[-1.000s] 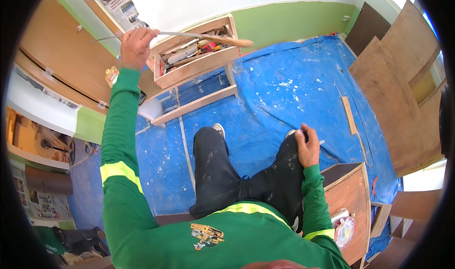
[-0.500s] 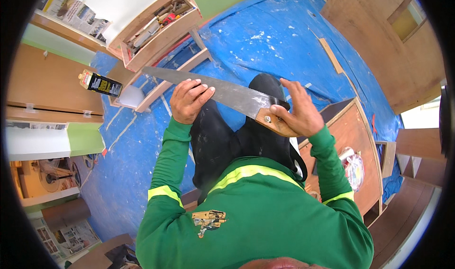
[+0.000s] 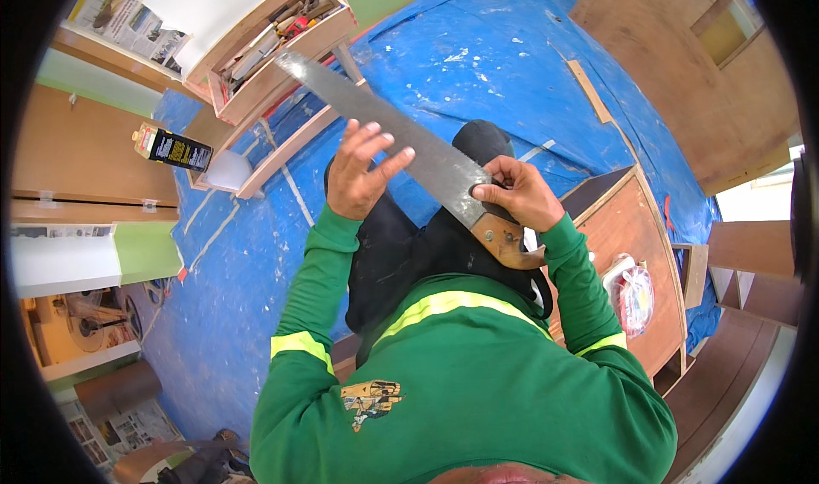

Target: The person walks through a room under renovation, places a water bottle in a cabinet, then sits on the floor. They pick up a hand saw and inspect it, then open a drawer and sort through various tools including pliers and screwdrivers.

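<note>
A handsaw [image 3: 418,147] with a long grey blade and a wooden handle [image 3: 503,238] lies slantwise above my lap, its tip toward the far left. My right hand [image 3: 525,196] is closed on the heel of the blade, thumb on top, just above the handle. Beside the blade's left edge, my left hand [image 3: 363,177] has its fingers raised and apart, seemingly holding nothing. Whether its fingertips touch the blade I cannot tell. Below the saw are my knees [image 3: 401,245] in black trousers.
A wooden tool box [image 3: 286,62] full of hand tools stands at the far left, near a black and yellow can [image 3: 175,149]. To my right is a wooden cabinet [image 3: 631,228] with a plastic-wrapped bundle [image 3: 633,295] on it. A blue tarp [image 3: 230,313] covers the floor.
The saw has swung, its tip moving farther away and its handle toward my body. My right hand shifted from the handle to the blade's heel; my left hand's fingers came off the blade.
</note>
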A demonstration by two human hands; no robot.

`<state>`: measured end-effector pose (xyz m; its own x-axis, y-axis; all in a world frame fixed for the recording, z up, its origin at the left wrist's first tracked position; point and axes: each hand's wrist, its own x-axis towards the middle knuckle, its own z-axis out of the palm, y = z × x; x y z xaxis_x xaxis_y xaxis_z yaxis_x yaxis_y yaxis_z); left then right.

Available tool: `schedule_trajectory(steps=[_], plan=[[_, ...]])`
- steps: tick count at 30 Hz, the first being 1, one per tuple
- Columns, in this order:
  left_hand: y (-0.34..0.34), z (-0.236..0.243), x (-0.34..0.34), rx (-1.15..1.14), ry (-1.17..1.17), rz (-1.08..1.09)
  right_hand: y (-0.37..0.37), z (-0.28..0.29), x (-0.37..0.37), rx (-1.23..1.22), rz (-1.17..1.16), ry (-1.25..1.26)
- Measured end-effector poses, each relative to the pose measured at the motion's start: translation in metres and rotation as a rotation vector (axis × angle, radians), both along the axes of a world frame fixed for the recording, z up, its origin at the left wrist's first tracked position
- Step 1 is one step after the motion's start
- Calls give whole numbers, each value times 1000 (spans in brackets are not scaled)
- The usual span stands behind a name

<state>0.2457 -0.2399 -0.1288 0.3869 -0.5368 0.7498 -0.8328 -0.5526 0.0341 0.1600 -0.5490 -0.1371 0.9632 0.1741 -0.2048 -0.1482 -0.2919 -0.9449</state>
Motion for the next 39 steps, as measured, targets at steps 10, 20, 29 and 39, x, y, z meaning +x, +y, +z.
schedule_trajectory(steps=[10, 20, 29, 39], plan=[[-30, -51, 25, -1377, 1586, -257, -8, -9, -16, -171, -275, 41], [-43, -90, 68, -1215, 1661, -90, -33, -8, -46, -142, -167, 221], [-54, -100, 65, -1218, 1629, -82, -31, -24, -52, -102, -189, 299], [-50, -100, 67, -1223, 1584, -111, -40, -27, -74, -26, -190, 298]])
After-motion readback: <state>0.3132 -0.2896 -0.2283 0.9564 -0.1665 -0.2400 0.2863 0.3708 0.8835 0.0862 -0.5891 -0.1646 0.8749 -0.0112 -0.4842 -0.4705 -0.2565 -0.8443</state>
